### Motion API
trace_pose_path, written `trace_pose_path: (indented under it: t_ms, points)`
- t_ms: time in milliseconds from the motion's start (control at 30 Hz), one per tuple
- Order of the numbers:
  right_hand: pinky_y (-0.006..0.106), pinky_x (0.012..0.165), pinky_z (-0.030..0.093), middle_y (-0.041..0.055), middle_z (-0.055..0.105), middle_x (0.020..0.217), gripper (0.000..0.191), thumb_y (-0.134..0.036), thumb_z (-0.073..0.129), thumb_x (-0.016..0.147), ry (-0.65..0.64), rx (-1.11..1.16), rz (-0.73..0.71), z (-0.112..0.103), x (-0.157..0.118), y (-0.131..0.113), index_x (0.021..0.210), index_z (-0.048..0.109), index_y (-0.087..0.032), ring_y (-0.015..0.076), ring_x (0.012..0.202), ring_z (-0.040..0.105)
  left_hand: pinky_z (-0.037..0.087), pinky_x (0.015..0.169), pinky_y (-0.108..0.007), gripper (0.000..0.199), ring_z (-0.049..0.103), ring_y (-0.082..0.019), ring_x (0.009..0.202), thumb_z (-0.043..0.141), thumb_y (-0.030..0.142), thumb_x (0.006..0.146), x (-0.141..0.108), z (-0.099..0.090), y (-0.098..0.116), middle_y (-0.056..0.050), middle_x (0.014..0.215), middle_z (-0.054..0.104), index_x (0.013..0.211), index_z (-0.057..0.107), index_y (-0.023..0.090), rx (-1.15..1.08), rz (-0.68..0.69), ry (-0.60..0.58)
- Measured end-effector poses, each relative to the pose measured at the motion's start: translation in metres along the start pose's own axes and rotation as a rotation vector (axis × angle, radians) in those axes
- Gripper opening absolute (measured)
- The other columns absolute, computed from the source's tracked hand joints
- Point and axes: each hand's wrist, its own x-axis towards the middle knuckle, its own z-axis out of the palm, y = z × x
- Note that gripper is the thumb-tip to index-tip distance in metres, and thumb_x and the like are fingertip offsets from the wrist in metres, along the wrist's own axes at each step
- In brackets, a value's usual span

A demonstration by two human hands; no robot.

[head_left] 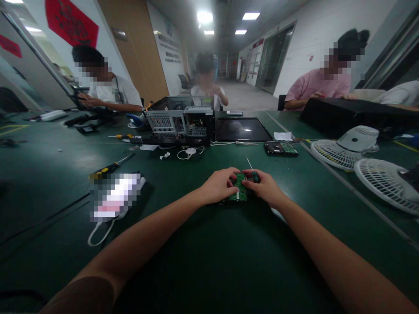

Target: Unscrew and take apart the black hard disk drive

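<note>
A hard drive [241, 193] with its green circuit board facing up is on the table in front of me. From the left, my left hand [218, 186] grips it, thumb on the near part of the board and fingers bent over the far side. My right hand [266, 190] holds a small screwdriver [255, 176] with a dark handle, its thin shaft pointing up and away from the drive. The right thumb and fingertips also touch the drive's right edge. My fingers hide parts of both sides of the drive.
Beyond my hands stands an opened computer case [178, 122], beside a flat black panel [242, 129]. Another drive [281, 149] lies to the right, near white fan parts [348, 146]. A lit phone [118, 196] and a yellow-black screwdriver [106, 170] lie left. Several people sit around the table.
</note>
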Motion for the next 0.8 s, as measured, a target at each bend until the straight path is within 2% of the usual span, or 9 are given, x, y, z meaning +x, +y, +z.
trace_pose_path:
  t_ms: [200,800]
  points:
    - [0.021,0.045,0.04,0.0059,0.072,0.094,0.049,-0.032,0.082,0.078,0.02,-0.023,-0.002,0.0015,0.0016,0.0043,0.122,0.068,-0.016,0.009,0.057,0.053,0.059,0.081,-0.034,0.057,0.071,-0.015,0.08,0.076,0.021,0.083,-0.0003,-0.0004,0.0003,-0.01,0.127,0.068,0.137,0.057,0.02,0.053,-0.015,0.018]
    - [0.021,0.046,0.041,0.0076,0.074,0.1,0.049,-0.037,0.081,0.079,-0.002,-0.023,-0.004,0.0047,0.0011,0.0068,0.122,0.069,-0.017,0.01,0.059,0.055,0.058,0.085,-0.036,0.05,0.071,-0.016,0.079,0.075,0.024,0.083,-0.0018,-0.0031,0.0033,-0.008,0.128,0.064,0.132,0.061,0.022,0.112,0.003,0.01]
